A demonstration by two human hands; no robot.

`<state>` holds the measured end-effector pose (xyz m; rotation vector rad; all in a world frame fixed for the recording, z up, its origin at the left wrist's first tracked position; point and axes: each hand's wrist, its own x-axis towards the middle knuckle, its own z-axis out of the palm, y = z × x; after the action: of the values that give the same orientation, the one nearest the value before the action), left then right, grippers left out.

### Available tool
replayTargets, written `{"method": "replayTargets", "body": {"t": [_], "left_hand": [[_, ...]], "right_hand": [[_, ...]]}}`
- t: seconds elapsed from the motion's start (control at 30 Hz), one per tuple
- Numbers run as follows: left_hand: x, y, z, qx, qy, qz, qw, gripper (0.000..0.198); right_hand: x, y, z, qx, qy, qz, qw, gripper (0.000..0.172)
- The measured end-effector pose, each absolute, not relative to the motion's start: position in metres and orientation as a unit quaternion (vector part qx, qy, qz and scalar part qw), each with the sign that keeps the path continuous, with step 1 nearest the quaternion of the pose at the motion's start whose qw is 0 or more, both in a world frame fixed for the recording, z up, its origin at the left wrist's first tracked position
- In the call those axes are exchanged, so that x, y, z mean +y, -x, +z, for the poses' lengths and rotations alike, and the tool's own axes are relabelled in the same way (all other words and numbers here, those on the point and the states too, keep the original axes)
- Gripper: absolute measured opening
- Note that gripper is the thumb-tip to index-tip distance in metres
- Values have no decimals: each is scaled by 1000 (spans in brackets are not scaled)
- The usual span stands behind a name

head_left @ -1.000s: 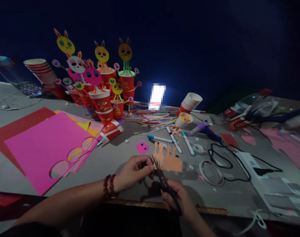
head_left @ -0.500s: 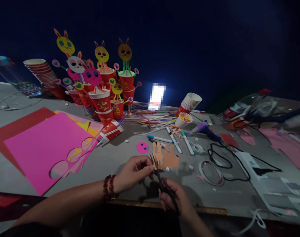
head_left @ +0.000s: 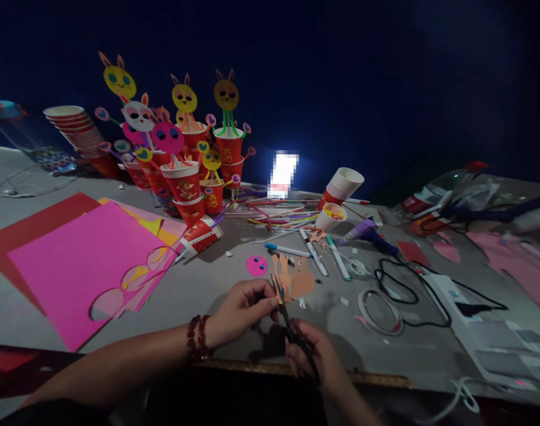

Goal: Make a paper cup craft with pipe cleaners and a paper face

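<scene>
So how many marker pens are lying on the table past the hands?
3 that I can make out: a blue-capped marker, a black and white marker and a green-capped marker, side by side beyond the orange paper cutout. The straw pile may hide more.

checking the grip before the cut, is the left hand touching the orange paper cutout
Touching. The head view shows the left hand pinching the lower left edge of the orange paper cutout between its fingertips, no gap there.

Bare table lies open between the pink paper and the markers, while cups and cable crowd the far and right sides.
</scene>
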<state>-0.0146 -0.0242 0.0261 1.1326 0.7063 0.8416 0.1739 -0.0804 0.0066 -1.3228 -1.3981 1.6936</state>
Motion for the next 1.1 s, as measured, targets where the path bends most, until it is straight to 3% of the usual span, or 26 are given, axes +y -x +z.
{"method": "replayTargets", "body": {"t": [0.37,1.1], "left_hand": [[-9,23,26,313,-475,448,690,21],[-6,27,36,342,-479,438,680,27]], "right_hand": [[-82,-185,-1,-595,505,572,251,46],[-84,-186,1,-567,514,606,216,53]]}}
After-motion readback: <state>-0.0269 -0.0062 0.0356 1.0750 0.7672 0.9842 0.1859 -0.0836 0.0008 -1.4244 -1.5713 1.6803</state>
